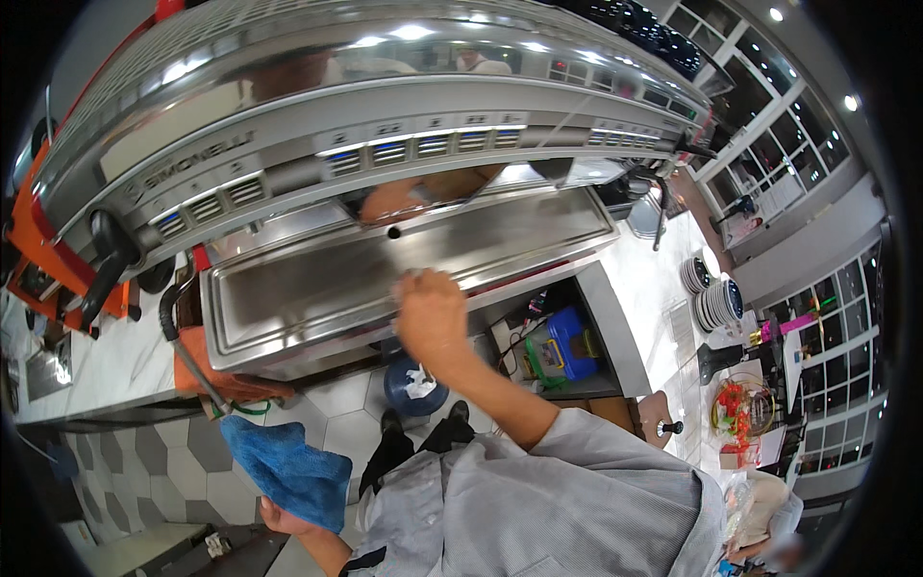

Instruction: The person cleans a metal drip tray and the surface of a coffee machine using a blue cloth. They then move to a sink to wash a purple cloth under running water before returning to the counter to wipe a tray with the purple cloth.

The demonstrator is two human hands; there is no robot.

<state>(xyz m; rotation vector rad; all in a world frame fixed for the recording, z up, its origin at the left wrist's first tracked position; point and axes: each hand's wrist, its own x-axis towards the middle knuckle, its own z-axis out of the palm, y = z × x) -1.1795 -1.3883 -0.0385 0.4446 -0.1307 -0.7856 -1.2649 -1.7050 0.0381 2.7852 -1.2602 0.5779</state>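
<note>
A Simonelli espresso machine (433,108) stands before me, its stainless-steel drip tray (533,231) bare of a grate. A round dark drain hole (394,232) shows in the tray floor. Over the tray's front edge is my right hand (434,317), blurred, with its fingers curled down. A pale smear lies just beyond the fingertips; whether the hand holds something cannot be made out. Low on the left, my left hand (285,515) grips a blue microfibre cloth (296,465), which spreads out beside my body. The cloth hides most of those fingers.
A steam wand (198,364) hangs at the left by an orange cloth (223,375). Below the tray sit a blue bin (414,400) and an open shelf with a blue plastic box (573,342). Stacked saucers (714,306) and a tamper (670,428) occupy the right counter. A person (768,505) is at lower right.
</note>
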